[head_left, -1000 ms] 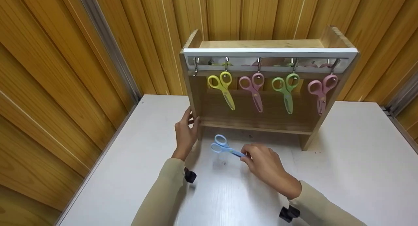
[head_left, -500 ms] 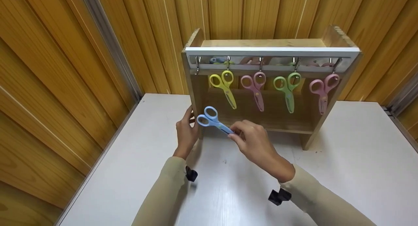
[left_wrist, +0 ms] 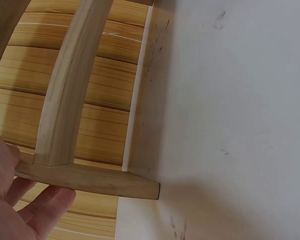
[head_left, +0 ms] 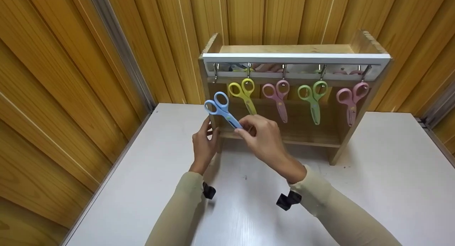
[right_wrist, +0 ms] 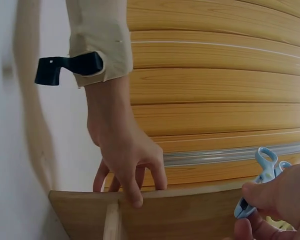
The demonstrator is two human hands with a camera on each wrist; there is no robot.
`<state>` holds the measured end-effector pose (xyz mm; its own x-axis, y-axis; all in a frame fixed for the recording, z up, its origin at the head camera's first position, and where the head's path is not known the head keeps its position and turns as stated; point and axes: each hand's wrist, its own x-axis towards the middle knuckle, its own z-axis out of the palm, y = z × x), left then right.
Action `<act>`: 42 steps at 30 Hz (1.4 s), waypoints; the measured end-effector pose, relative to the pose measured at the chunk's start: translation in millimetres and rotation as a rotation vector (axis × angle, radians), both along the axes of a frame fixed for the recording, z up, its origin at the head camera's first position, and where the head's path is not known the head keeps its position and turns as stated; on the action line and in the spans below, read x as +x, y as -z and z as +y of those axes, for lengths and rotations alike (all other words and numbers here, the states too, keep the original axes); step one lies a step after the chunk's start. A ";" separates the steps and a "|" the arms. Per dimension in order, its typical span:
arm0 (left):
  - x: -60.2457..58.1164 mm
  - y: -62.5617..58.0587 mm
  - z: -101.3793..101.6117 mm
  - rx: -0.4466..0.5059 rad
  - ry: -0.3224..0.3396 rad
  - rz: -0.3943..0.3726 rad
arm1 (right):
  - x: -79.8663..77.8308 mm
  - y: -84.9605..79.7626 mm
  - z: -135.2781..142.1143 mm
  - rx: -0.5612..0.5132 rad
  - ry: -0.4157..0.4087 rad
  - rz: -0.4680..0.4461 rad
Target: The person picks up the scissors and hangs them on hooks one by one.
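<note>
Light blue scissors [head_left: 222,110] are pinched at the blade end by my right hand [head_left: 265,139], handle loops pointing up and left. They are held in front of the left side of a wooden rack [head_left: 277,139]. My left hand [head_left: 204,146] grips the rack's left side panel, thumb on the inner face and fingers outside, as the right wrist view also shows. Four hooks bear yellow scissors [head_left: 245,93], pink scissors [head_left: 279,98], green scissors [head_left: 313,100] and more pink scissors [head_left: 351,102]. The leftmost hook [head_left: 215,73] carries nothing. My right hand covers the yellow blade tip.
The rack stands on a white table [head_left: 156,160] close to a wood-panelled wall [head_left: 277,18]. A mirror-like strip [head_left: 302,68] behind the hooks reflects the hand and scissors. A metal rail [head_left: 121,47] runs down the left wall.
My right hand has lifted the blue scissors up and left, from low over the table to the rack's left side below the bare hook. My left hand stays on the panel.
</note>
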<state>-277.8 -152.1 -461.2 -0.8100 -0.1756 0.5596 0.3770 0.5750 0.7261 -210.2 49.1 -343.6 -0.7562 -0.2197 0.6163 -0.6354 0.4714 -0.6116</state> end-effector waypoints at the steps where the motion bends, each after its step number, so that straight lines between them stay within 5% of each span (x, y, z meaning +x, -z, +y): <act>1: 0.4 0.3 0.1 0.001 0.002 -0.006 | -0.9 -1.1 -1.9 -0.003 0.000 -0.001; 19: -0.8 2.2 -0.9 -0.020 0.008 0.035 | -19.9 -13.2 -24.5 -0.059 0.033 -0.037; 42: -3.2 3.6 -2.0 -0.010 0.004 0.104 | -25.3 7.9 -33.3 -0.038 0.096 -0.033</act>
